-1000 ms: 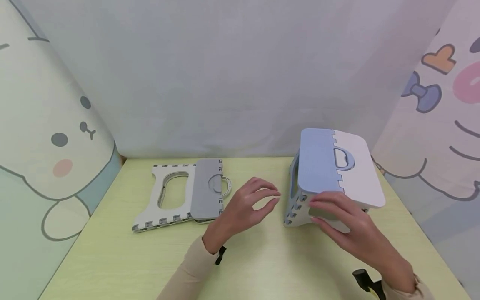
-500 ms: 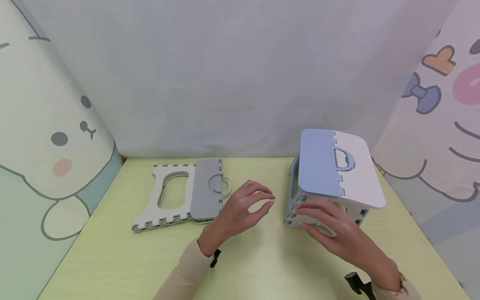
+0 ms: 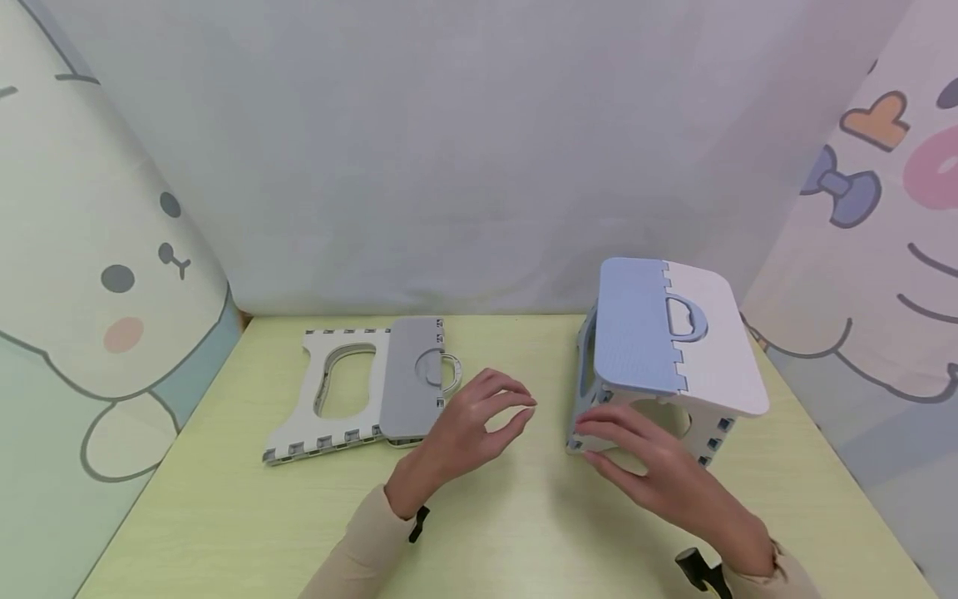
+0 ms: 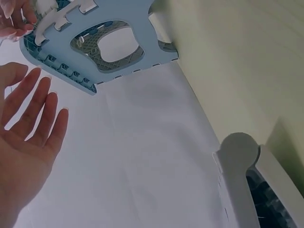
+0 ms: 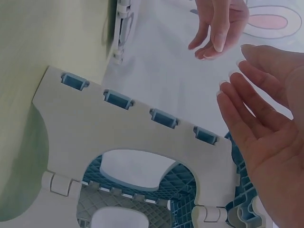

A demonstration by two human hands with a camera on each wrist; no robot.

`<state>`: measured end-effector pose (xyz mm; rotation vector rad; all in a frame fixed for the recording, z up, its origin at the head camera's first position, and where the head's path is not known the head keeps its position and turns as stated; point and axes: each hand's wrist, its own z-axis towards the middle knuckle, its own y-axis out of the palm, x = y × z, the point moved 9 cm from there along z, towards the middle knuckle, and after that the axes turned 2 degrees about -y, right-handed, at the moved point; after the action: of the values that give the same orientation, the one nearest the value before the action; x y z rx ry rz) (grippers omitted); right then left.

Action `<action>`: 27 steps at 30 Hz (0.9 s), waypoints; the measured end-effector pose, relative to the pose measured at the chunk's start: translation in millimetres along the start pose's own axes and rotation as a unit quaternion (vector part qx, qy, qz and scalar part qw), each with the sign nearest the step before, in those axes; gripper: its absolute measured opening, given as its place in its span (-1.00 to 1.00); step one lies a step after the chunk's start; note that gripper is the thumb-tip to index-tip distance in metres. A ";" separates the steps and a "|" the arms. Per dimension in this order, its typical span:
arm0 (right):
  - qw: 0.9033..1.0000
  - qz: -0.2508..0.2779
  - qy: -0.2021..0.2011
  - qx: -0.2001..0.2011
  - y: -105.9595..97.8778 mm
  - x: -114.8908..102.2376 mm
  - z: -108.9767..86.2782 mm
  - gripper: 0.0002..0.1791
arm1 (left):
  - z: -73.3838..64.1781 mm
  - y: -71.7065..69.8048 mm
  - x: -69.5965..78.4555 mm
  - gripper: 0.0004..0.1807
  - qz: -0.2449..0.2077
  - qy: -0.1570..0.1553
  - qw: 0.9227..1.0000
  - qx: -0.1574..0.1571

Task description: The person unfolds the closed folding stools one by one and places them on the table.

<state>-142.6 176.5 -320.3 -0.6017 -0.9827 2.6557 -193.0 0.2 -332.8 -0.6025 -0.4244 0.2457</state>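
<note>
A folding step stool (image 3: 636, 324) with a blue and white top stands unfolded at the right of the table, its carry handle lying on the seam. My right hand (image 3: 651, 466) hovers in front of its near side, fingers loosely bent and holding nothing. To the left of that stool, my left hand (image 3: 467, 428) is in the air with relaxed fingers and nothing in them. Beside the left hand a grey and white folding stool (image 3: 412, 378) lies folded flat. In the left wrist view the fingers (image 4: 31, 104) are spread apart, near the blue stool's side (image 4: 142, 28).
The stools share a pale yellow-green table (image 3: 224, 516). A plain whitish curtain (image 3: 479, 166) hangs along the back edge, with cartoon-printed panels (image 3: 90, 249) at both sides. Camera mounts (image 3: 699, 570) are strapped at the wrists.
Both hands have drifted left and slightly toward the person. The right hand has moved off the stool's front edge, showing more of its side. Both stools have stayed put.
</note>
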 end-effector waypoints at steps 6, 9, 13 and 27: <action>1.000 -0.001 0.013 -0.013 11.4 4.6 -4.7 -0.68 | -6.8 1.7 -4.1 -0.86 0.007 -0.011 1.000 -0.007; 1.000 0.006 0.016 -0.018 15.5 5.9 -6.0 -0.70 | -9.5 2.6 -6.2 -0.86 0.013 -0.017 1.000 -0.012; 0.999 0.013 0.017 -0.027 20.3 6.7 -6.7 -0.72 | -12.5 3.4 -9.0 -0.85 0.017 -0.023 0.999 -0.014; 0.996 0.015 0.067 -0.051 37.2 15.7 -8.5 -0.54 | -28.1 2.3 -18.7 -0.87 0.023 -0.069 0.997 -0.034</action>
<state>-155.8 159.3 -355.5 -0.8106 -1.0833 2.5637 -197.1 -18.3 -360.8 -0.6648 -0.5548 0.3197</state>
